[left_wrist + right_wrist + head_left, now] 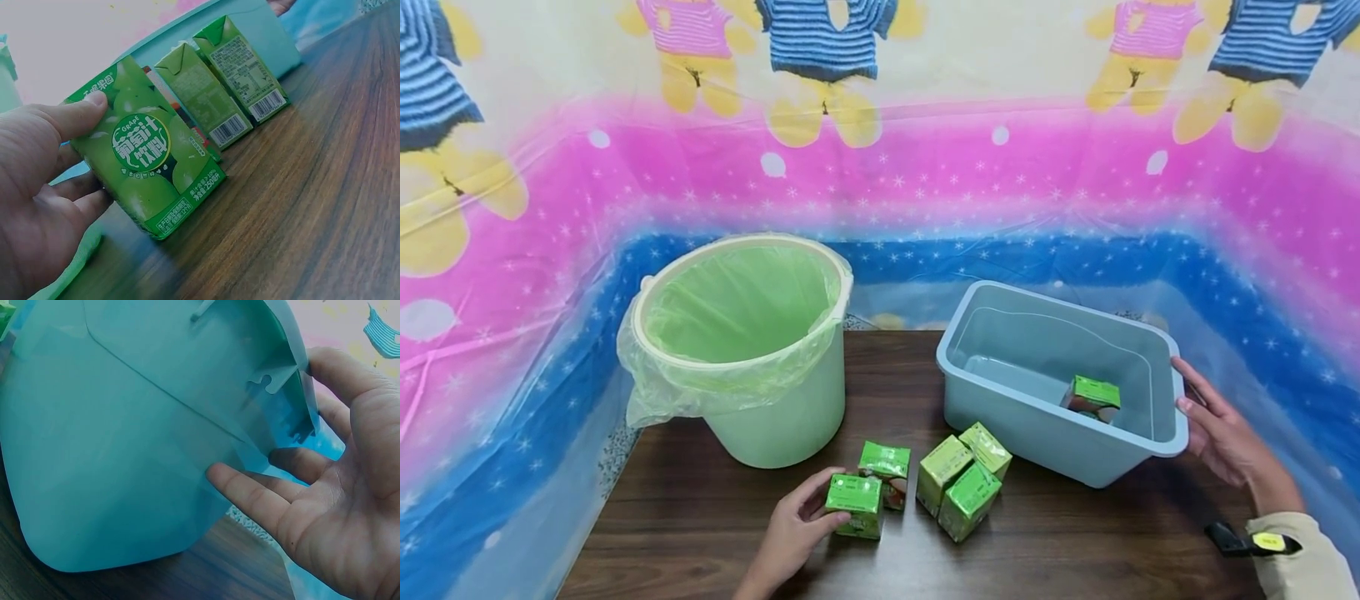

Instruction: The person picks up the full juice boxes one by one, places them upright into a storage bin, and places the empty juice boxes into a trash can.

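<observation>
My left hand [793,533] pinches a green grape juice carton [140,150] between thumb and fingers, upright and low over the table. Close behind it stands another juice carton [886,471] with a green top and darker sides. To the right, three green juice cartons [966,475] stand grouped together, with barcodes showing on two in the left wrist view. My right hand [1228,433] touches the right end of a blue-grey plastic bin [1052,437], its fingers fairly straight against the rim and outer wall [125,456]. Inside the bin lies one juice carton [1093,396].
A pale green bucket [782,425] lined with a clear plastic bag stands at the back left. Dark wood-grain table [700,517] carries everything. A patterned pink and blue cloth [925,167] hangs behind and at both sides.
</observation>
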### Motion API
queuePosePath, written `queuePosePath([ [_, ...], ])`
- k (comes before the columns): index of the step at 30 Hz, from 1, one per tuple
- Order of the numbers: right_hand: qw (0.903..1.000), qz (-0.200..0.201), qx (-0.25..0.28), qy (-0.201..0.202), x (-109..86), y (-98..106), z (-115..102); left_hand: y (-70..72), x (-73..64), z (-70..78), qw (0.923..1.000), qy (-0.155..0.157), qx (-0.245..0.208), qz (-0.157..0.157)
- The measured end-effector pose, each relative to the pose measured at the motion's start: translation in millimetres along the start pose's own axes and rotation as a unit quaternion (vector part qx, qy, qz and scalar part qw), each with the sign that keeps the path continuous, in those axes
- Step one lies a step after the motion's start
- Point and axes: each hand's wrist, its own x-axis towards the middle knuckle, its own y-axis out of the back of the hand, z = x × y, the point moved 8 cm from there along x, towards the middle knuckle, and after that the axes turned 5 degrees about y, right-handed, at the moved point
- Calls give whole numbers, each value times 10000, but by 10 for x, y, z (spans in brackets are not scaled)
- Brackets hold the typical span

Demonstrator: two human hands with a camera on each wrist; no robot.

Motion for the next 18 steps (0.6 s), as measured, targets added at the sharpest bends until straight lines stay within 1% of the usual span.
queuePosePath([
  [4, 10000, 44, -26, 16, -1, 6, -2, 93, -77, 70, 9994, 66, 122, 317],
  [6, 9999, 74, -81, 18, -1, 11, -9, 137, -117, 144, 9991, 91, 98, 407],
  [8, 9998, 97, -150, 20, 0, 16, -18, 173, -152, 250, 9990, 15, 67, 444],
  [10, 9998, 94, -149, 12, -2, 19, -22, 187, -175, 383, 9990, -210, 97, 383],
  [14, 9999, 82, -123, 6, -9, 16, -16, 168, -192, 647, 9968, -778, 126, 90],
  [16, 9999, 70, -99, -16, -12, 9, -4, 153, -191, 740, 9951, -975, 143, -46],
  [18, 9998, 92, -142, -42, -13, 6, 13, 144, -189, 795, 9941, -1070, 158, -120],
])
